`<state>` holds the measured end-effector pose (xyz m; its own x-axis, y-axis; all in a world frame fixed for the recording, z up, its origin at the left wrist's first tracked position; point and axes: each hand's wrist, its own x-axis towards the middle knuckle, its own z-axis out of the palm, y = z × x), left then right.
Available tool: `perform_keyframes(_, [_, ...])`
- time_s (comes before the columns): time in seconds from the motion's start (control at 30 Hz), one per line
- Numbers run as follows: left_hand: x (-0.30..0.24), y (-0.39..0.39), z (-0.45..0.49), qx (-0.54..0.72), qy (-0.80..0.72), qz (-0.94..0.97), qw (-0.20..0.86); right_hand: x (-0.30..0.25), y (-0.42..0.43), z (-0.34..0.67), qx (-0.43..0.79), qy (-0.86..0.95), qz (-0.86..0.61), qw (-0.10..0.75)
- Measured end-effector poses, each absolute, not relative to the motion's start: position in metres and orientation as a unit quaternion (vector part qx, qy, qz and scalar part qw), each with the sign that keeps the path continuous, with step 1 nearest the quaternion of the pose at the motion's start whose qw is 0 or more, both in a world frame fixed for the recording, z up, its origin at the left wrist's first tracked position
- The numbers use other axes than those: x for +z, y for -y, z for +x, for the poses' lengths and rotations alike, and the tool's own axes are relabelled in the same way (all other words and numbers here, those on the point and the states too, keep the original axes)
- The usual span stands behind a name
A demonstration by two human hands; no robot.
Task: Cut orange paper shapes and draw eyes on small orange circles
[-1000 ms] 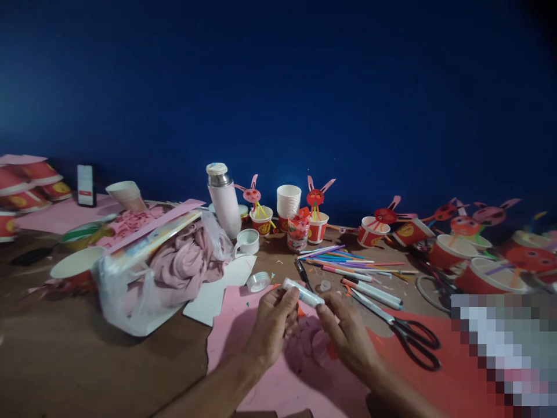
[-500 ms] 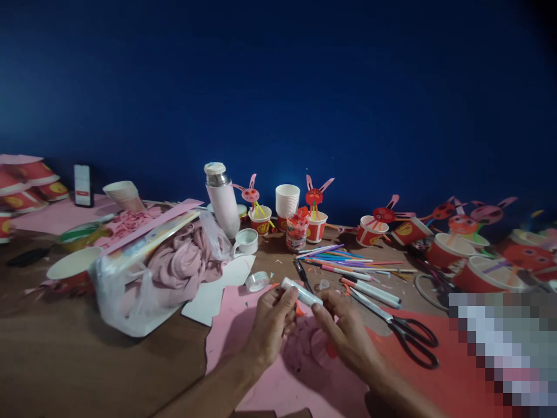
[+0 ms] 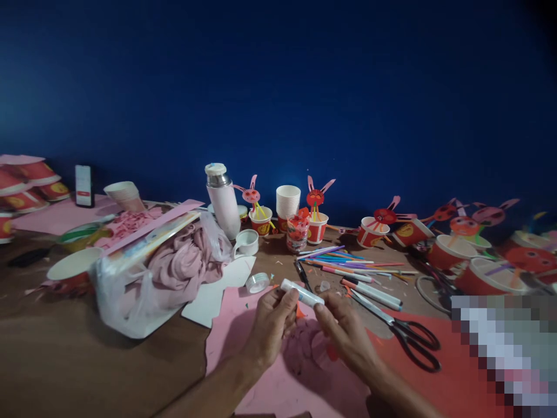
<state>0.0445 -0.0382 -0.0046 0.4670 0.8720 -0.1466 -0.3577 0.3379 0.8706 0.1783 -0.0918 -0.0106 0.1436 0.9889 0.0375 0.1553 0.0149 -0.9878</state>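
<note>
Over a pink paper sheet [image 3: 235, 325], a white tube that looks like a glue stick [image 3: 304, 294] is held at a slant between both hands. My left hand [image 3: 270, 325] is closed round its left part, thumb on top. At its right end my right hand [image 3: 346, 325] pinches with thumb and fingers; the fingertips are partly hidden. A small orange paper piece [image 3: 300, 312] shows just below the tube, and I cannot tell whether a hand holds it. Pink paper cut-outs lie in shadow beneath. Scissors [image 3: 404, 334] rest to the right on red paper [image 3: 452, 360].
Markers and coloured sticks [image 3: 343, 261] lie beyond my hands. A tape roll [image 3: 257, 283], a white cup [image 3: 246, 241] and a thermos [image 3: 221, 200] stand left of them. A plastic bag with pink cloth [image 3: 183, 261] lies farther left. Paper cups with rabbit heads [image 3: 317, 227] line the blue wall.
</note>
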Motion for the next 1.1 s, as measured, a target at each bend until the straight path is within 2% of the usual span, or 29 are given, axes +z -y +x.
perform_keyframes(0.13, [-0.010,0.039,0.045,0.410,-0.304,0.412,0.755,-0.010,0.090,0.171,0.644,0.356,-0.492,0.464])
perform_keyframes(0.2, [-0.011,0.038,0.044,0.410,-0.303,0.412,0.755,-0.011,0.090,0.168,0.706,0.297,-0.464,0.445])
perform_keyframes(0.4, [-0.005,0.038,0.044,0.411,-0.319,0.405,0.752,-0.013,0.090,0.174,0.478,0.458,-0.544,0.515])
perform_keyframes(0.53, [-0.004,0.039,0.044,0.400,-0.320,0.409,0.755,-0.011,0.089,0.173,0.486,0.448,-0.542,0.519])
perform_keyframes(0.7, [-0.007,0.039,0.045,0.395,-0.313,0.413,0.759,-0.011,0.089,0.168,0.603,0.349,-0.531,0.483])
perform_keyframes(0.87, [-0.008,0.040,0.047,0.375,-0.325,0.418,0.761,-0.012,0.088,0.168,0.484,0.421,-0.540,0.545])
perform_keyframes(1.1, [-0.007,0.043,0.046,0.350,-0.280,0.426,0.786,-0.003,0.086,0.176,0.419,0.403,-0.549,0.600])
